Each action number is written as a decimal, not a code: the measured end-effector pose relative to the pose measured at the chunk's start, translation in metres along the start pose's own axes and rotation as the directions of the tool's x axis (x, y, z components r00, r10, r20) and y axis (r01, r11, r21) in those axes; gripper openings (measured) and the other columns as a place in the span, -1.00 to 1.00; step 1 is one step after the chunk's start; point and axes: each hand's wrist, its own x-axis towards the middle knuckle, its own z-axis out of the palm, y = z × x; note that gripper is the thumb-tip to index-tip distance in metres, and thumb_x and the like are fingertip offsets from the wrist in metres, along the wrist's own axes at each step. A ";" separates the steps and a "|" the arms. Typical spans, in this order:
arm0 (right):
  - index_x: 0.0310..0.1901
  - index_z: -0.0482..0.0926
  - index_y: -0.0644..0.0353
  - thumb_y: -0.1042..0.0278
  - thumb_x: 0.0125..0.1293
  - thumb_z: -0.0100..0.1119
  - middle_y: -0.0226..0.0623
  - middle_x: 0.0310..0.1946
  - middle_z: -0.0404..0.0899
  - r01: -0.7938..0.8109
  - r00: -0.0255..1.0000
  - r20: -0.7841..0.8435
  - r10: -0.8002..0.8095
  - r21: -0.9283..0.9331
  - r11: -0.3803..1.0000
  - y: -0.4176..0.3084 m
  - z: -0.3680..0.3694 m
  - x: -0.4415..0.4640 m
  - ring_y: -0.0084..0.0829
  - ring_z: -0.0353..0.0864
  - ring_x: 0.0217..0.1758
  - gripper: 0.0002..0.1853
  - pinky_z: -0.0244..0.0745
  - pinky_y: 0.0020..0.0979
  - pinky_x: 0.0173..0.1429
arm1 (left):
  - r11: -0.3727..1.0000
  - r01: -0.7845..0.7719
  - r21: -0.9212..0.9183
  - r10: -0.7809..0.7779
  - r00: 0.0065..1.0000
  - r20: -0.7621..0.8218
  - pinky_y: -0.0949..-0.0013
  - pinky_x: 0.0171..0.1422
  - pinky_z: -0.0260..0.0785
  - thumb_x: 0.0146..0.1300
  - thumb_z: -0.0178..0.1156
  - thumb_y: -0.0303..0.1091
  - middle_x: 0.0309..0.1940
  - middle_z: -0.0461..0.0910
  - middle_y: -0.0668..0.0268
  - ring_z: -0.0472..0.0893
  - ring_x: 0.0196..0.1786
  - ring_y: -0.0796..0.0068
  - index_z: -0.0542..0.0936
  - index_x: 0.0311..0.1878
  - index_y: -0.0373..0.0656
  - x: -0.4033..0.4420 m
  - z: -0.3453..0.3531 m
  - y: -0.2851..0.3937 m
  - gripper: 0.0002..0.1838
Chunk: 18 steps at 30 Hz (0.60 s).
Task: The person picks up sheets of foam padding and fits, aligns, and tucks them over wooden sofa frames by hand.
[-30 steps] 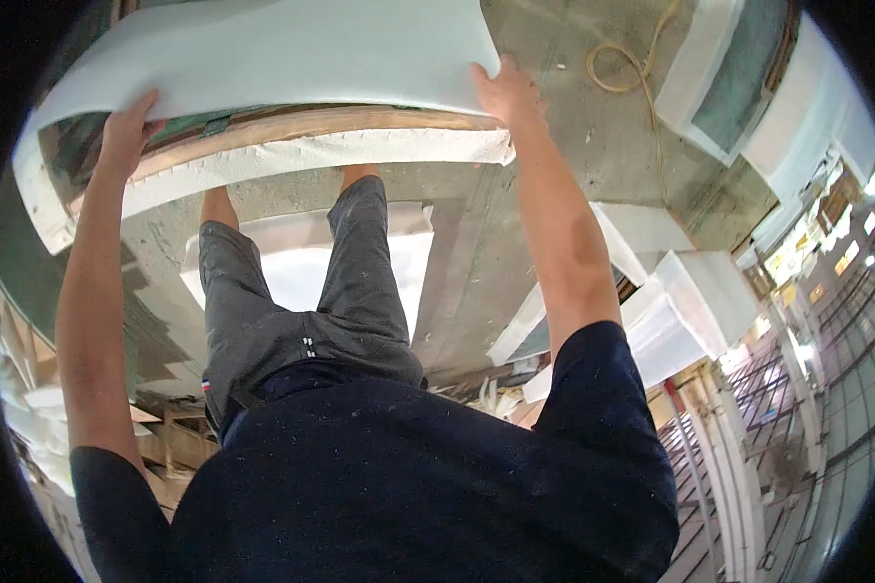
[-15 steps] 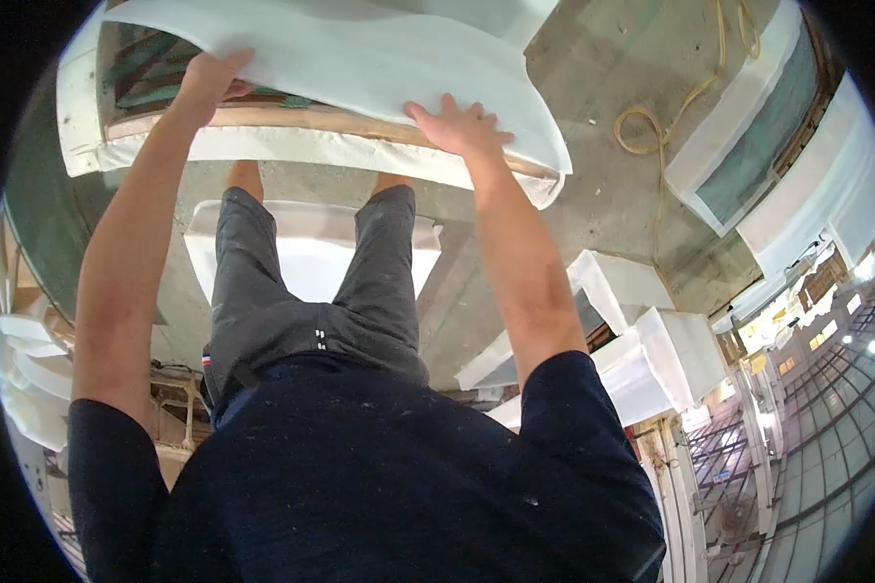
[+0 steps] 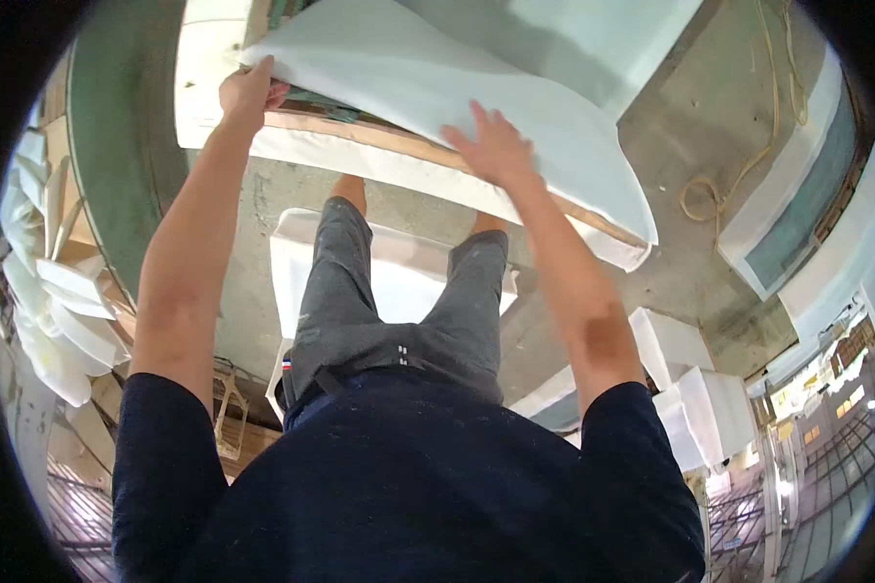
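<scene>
White, smooth sheet (image 3: 515, 73), lying slantwise over a wooden-railed frame (image 3: 384, 142) before the person. Its left corner lies between the thumb and curled fingers of the left hand (image 3: 251, 92), which pinch it at the frame's end; its near edge passes by the right hand (image 3: 494, 151), whose fingers are spread over the upper surface. Whether the right palm presses or only skims cannot be told. The left fingertips are partly hidden, and the frame's interior shows only as a narrow wedge of dark green strips (image 3: 338, 111). The upper border cuts off the far part. Brown wood adjoins a pale, soft-looking covering (image 3: 360, 160) along the near side; the sheet is pliable, with a wavy right edge. Below, on a grey, stained floor (image 3: 676, 146), a white block-like piece (image 3: 389, 282) is partly hidden by the legs; a thin yellowish cord (image 3: 776, 97) loops at right.
</scene>
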 end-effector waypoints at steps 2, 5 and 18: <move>0.44 -0.01 -0.17 -0.43 0.18 -0.13 -0.05 0.44 -0.03 0.207 0.972 -0.107 -0.208 -0.019 0.978 -0.055 0.006 0.007 0.02 -0.05 0.48 -0.13 -0.18 0.25 0.42 | 1.000 -0.016 0.022 0.016 1.000 -0.007 0.48 -0.52 0.46 0.21 0.21 -0.24 -0.42 0.63 0.19 0.67 -0.43 0.47 0.55 -0.21 -0.39 -0.006 -0.008 0.010 -0.68; 0.40 0.10 -0.18 -0.13 0.28 -0.06 -0.06 0.35 0.15 0.341 0.900 -0.248 -0.359 -0.113 0.933 -0.121 0.020 0.018 0.00 0.10 0.42 -0.33 -0.08 0.20 0.40 | 0.999 0.013 -0.038 -0.013 1.000 0.003 0.53 -0.57 0.37 0.20 0.19 -0.25 -0.44 0.62 0.22 0.65 -0.45 0.49 0.56 -0.26 -0.37 0.002 -0.018 0.019 -0.71; 0.18 0.41 -0.09 0.38 0.28 -0.14 -0.21 0.01 0.52 0.390 0.882 -0.198 -0.427 -0.202 0.898 -0.138 0.035 0.021 -0.14 0.51 0.07 -0.58 0.28 -0.03 0.14 | 0.924 0.085 0.372 -0.162 0.970 0.180 0.54 -0.65 0.06 0.15 0.23 -0.18 -0.67 0.43 0.44 0.34 -0.66 0.67 0.52 -0.57 -0.10 0.015 -0.064 -0.013 -0.73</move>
